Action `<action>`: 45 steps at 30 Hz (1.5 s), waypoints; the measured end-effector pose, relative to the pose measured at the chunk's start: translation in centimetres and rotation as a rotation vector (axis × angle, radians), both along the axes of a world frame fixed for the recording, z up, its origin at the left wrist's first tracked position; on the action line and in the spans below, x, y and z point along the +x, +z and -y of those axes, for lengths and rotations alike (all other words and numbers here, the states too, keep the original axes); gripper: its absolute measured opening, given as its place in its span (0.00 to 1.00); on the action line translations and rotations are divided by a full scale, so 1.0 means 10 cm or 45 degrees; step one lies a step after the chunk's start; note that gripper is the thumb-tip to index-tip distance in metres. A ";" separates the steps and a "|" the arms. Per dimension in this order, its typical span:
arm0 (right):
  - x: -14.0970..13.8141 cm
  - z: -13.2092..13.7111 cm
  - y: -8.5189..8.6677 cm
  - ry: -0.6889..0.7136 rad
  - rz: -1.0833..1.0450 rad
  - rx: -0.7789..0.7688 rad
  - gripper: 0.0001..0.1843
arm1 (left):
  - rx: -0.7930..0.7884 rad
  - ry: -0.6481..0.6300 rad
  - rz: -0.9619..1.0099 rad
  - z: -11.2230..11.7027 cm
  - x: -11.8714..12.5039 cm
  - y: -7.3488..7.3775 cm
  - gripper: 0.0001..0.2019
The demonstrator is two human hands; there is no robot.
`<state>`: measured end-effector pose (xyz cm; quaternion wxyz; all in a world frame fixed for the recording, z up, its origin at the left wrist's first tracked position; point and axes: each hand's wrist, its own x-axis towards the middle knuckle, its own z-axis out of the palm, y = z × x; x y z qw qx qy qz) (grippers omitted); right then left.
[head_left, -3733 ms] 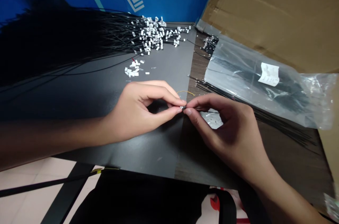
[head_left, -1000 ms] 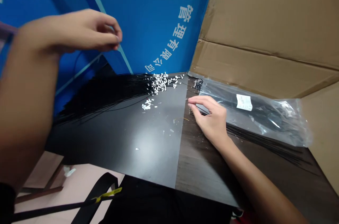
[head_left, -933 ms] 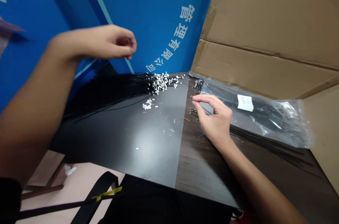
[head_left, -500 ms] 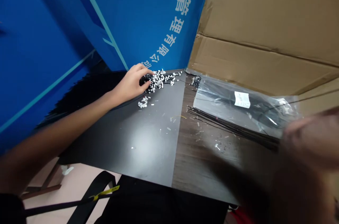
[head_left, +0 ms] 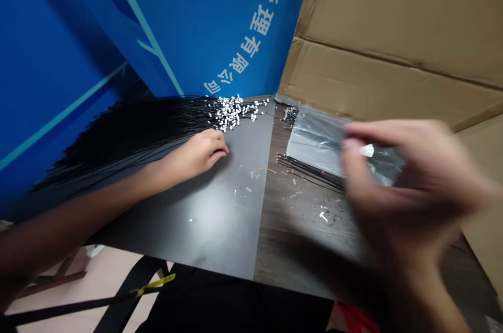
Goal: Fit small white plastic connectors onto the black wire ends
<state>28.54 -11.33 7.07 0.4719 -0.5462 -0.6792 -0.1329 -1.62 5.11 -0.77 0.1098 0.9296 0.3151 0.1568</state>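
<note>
My left hand lies curled on the black board, just below a heap of small white connectors. These sit on the ends of a wide fan of thin black wires. Whether its fingers hold anything is hidden. My right hand is motion-blurred above a clear plastic bag of black wires, its thumb and fingers curved apart. Nothing in it can be made out. A short yellow wire lies on the board near the wooden surface.
A loose bundle of black wires lies on the dark wood tabletop, among small white bits. Flattened cardboard and a blue printed panel stand behind. A black bag with a yellow-tagged strap sits below the table edge.
My left hand has come down from above the panel to the connector heap, then slid just below it. My right hand has swung up from the lower right to over the bag.
</note>
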 end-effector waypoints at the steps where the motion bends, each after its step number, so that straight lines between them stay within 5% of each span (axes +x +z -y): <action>1: -0.07 -0.04 -0.11 0.035 0.014 -0.002 0.08 | 0.021 -0.003 0.001 0.01 0.00 -0.01 0.13; 7: -0.38 -0.18 -0.66 0.292 -0.072 -0.353 0.11 | 0.091 -0.013 0.025 0.07 -0.06 -0.06 0.16; 14: -0.49 -0.04 -0.67 0.454 -0.525 -0.585 0.08 | 0.006 -0.006 0.150 0.21 0.03 0.02 0.14; 20: -0.54 -0.05 -0.65 0.614 -0.803 -0.737 0.07 | -1.165 0.000 0.682 0.66 0.27 0.15 0.07; 25: -0.57 -0.03 -0.67 0.646 -0.830 -0.755 0.08 | -1.551 0.027 0.838 0.82 0.34 0.14 0.01; 34: -0.54 0.05 -0.69 0.687 -0.341 -0.418 0.15 | -1.570 0.077 0.890 0.90 0.33 0.22 0.06; 45: -0.54 0.06 -0.64 0.600 -0.406 -0.552 0.10 | -1.336 0.169 0.841 0.96 0.33 0.17 0.03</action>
